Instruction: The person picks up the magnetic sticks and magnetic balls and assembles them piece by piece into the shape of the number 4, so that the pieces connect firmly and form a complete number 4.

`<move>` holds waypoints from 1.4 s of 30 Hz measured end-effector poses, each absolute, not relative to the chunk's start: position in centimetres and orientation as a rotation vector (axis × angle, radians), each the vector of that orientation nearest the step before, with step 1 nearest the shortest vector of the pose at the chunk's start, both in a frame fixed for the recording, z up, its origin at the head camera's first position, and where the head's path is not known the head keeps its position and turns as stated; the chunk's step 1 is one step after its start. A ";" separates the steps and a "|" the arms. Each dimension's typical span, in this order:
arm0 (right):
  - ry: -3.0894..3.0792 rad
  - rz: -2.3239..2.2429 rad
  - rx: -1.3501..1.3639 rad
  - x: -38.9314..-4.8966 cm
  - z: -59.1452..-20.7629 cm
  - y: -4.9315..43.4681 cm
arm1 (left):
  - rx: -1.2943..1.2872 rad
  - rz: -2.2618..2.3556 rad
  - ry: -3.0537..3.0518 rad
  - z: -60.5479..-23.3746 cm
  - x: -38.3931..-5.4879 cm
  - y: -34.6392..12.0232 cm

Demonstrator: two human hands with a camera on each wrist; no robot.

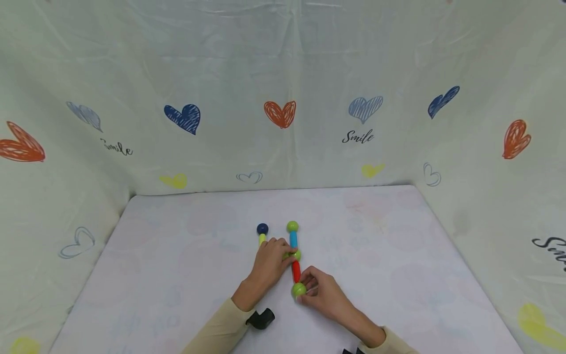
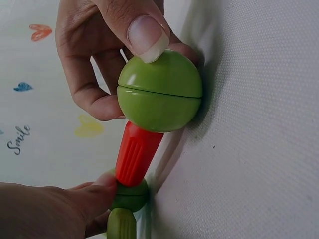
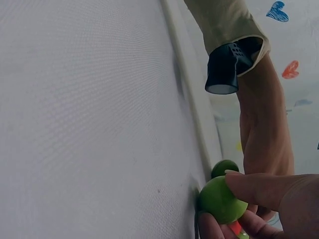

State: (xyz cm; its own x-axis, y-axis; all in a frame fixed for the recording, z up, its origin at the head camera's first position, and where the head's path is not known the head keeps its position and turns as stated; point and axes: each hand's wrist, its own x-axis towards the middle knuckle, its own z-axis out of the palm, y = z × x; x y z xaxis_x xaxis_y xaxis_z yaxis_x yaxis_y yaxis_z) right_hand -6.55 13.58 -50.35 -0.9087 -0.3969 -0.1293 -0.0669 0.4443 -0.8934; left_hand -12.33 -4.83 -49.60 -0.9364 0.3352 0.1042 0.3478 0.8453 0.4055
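Note:
A row of balls and rods lies on the white table (image 1: 199, 275). A far green ball (image 1: 293, 226) joins a blue rod (image 1: 294, 240), then a middle green ball (image 1: 297, 255), a red rod (image 1: 296, 272) and a near green ball (image 1: 298, 290). My left hand (image 1: 268, 260) pinches the middle green ball between thumb and fingers. Between thumb and fingers, my right hand (image 1: 326, 294) grips the near green ball, which meets the red rod (image 2: 138, 154) end to end. Partly covered by the left hand is a yellow-green rod (image 1: 262, 238) topped by a dark blue ball (image 1: 263, 228).
A pale curtain (image 1: 230, 73) printed with hearts surrounds the table at the back and sides. Black wrist cameras sit at the cuffs, the left one (image 1: 262, 319) close above the table.

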 end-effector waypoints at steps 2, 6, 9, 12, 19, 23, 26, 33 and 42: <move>2.375 -1.455 -0.400 -6.5 -50.4 13.6 | -0.554 -0.662 -2.990 -49.6 -12.3 -4.8; 2.354 -1.473 -0.403 -6.5 -50.3 13.7 | -0.556 -0.658 -2.990 -49.6 -12.2 -4.8; 2.342 -1.476 -0.407 -6.5 -50.3 13.7 | -0.562 -0.645 -2.988 -49.6 -12.3 -4.8; 2.336 -1.466 -0.424 -6.6 -50.4 13.8 | -0.566 -0.631 -2.985 -49.8 -12.3 -4.8; 2.313 -1.456 -0.443 -6.7 -50.4 13.9 | -0.580 -0.633 -2.958 -49.9 -12.2 -5.0; 2.311 -1.446 -0.452 -6.8 -50.3 14.2 | -0.599 -0.632 -2.927 -50.2 -12.0 -5.3; 2.333 -1.432 -0.462 -6.9 -50.1 14.7 | -0.607 -0.635 -2.897 -50.5 -11.9 -5.5; 2.456 -1.379 -0.381 -8.3 -49.4 17.2 | -0.494 -0.642 -2.913 -49.6 -11.7 -8.0; 2.675 -1.370 -0.297 -11.1 -48.4 21.8 | -0.322 -0.666 -2.839 -48.6 -12.7 -14.3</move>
State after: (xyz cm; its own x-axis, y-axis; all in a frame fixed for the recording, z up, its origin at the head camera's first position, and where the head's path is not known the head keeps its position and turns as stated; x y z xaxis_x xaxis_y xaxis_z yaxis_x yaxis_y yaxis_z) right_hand -11.14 21.84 -48.35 -0.9735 -0.2280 -0.0182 -0.1185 0.5706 -0.8126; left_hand -12.68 -14.30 -48.64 -0.9546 0.1635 0.2488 0.2571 0.8742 0.4120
